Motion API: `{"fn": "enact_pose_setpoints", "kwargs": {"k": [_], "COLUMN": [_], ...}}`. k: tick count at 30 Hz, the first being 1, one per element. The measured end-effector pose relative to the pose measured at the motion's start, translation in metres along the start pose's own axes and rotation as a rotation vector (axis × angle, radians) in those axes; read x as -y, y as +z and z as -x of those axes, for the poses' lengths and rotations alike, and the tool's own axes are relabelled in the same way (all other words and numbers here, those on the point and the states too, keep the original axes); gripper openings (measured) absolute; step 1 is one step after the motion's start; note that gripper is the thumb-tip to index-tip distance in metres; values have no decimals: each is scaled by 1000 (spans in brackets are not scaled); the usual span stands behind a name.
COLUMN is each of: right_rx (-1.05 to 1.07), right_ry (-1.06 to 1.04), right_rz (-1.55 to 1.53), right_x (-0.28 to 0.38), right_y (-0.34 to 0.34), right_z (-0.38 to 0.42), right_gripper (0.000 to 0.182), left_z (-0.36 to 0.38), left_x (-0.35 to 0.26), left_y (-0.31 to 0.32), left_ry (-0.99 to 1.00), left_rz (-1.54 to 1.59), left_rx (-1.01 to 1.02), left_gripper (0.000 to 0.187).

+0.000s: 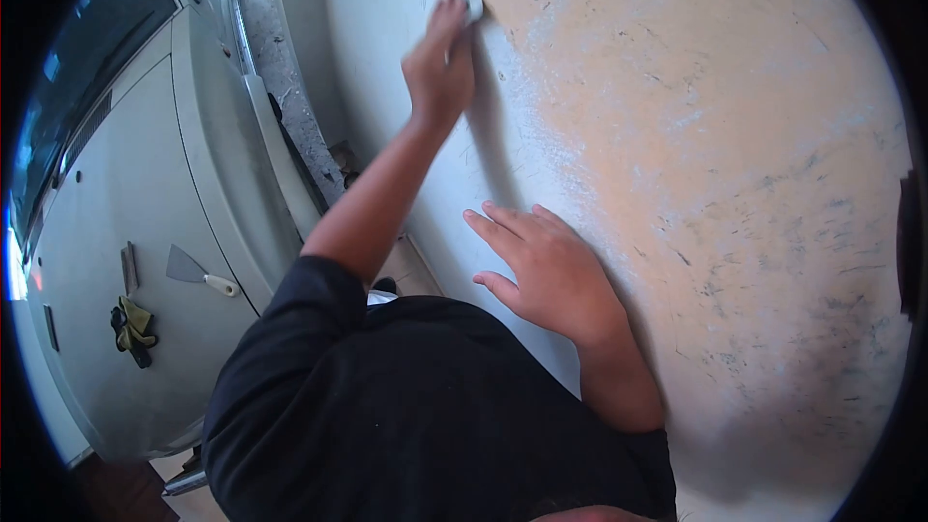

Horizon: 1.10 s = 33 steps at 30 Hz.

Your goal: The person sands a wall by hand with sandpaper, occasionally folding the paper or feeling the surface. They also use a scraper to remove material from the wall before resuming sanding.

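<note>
My left hand (443, 68) reaches up along the wall (754, 68), its fingers closed around a small pale grey pad (472, 2) pressed to the surface. I cannot make out exactly what the pad is. The wall there changes from white to worn peach, with pale scuffs and dark scratches. Lower down, my right hand (546, 266) lies against the wall with its fingers spread and holds nothing. The edge between the white and peach areas runs just beside it.
To the left stands a light-coloured car, its hood (126, 184) close to my left arm. On the hood lie a putty knife (203, 271), a narrow flat strip (130, 268) and a dark and yellow cloth-like bundle (132, 329). A dark object (909, 246) sits at the far right edge.
</note>
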State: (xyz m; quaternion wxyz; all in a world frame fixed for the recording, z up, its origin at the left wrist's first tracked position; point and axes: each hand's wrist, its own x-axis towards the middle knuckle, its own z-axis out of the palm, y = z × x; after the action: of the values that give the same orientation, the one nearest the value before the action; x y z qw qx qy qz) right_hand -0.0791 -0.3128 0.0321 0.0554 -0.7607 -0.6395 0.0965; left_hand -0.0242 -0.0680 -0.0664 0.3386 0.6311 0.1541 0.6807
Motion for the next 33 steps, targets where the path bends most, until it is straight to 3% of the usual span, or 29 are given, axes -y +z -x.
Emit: {"fn": "enact_pose_setpoints", "kwargs": {"k": [2, 4, 5, 7, 12, 18, 20, 22, 28, 33], "right_rx": [15, 19, 28, 29, 33, 62, 64, 59, 65, 126], "right_ry": [3, 9, 2, 19, 14, 24, 27, 22, 16, 52], "right_rz": [7, 9, -2, -30, -65, -69, -78, -82, -84, -57], "right_x": [-1, -1, 0, 0, -3, -5, -6, -6, -6, -7], "right_y": [0, -3, -4, -3, 3, 5, 6, 6, 8, 10], "right_z": [0, -2, -2, 0, 0, -1, -1, -2, -5, -10], "right_gripper": [58, 59, 59, 59, 60, 61, 62, 63, 64, 65], "left_z": [-50, -74, -70, -44, 57, 16, -5, -8, 33, 93], "left_x": [-7, 10, 8, -4, 14, 36, 34, 37, 48, 44], "left_y": [16, -15, -6, 15, -16, -11, -6, -4, -19, -42], "left_ry": [-62, -333, -329, -41, -42, -72, -255, -293, -228, -316], "left_rz": [72, 422, 424, 115, 49, 14, 120, 188, 61, 10], "left_rx": [-120, 347, 351, -110, 76, 50, -31, -45, 20, 146], "left_gripper": [29, 58, 58, 29, 39, 33, 30, 29, 31, 34]}}
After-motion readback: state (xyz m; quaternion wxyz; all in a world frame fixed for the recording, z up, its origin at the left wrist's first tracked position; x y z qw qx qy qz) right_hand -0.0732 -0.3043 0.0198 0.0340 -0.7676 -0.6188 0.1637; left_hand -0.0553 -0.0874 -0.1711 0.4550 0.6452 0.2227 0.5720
